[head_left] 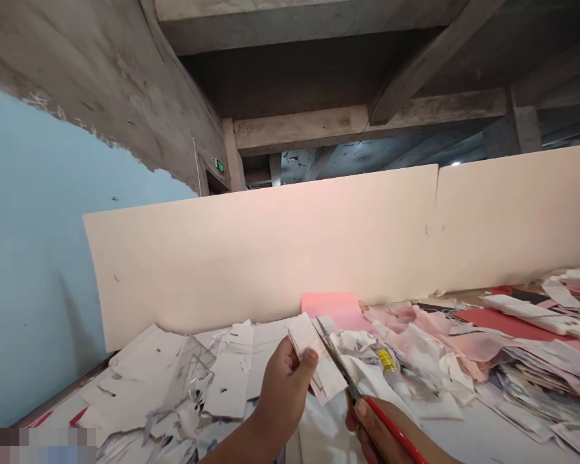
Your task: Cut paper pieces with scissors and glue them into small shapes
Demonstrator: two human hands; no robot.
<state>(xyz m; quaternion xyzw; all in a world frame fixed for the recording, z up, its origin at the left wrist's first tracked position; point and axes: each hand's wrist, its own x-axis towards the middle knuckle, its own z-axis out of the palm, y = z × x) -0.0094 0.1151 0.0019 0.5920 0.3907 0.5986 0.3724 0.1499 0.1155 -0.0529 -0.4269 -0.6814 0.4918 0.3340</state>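
Observation:
My left hand (286,386) is closed on a small stack of white paper pieces (305,335), thumb on top and fingers behind. The edges of the stack look uneven. My right hand (384,428) grips a pair of scissors (337,357), with the blades pointing up and to the left along the right edge of the paper. From the visible blades I cannot tell whether they are parted. A long red piece (396,430) runs through the right hand; whether it is part of the scissors is unclear. Behind the paper lies a pink sheet (331,308).
White paper sheets (147,357) and scraps (174,422) cover the left side. Right of my hands lie a yellow-labelled tube (386,361), crumpled pink paper (430,328), a paper stack (541,383), red card (493,325) and a white power strip (531,314). A pale board (270,251) stands behind.

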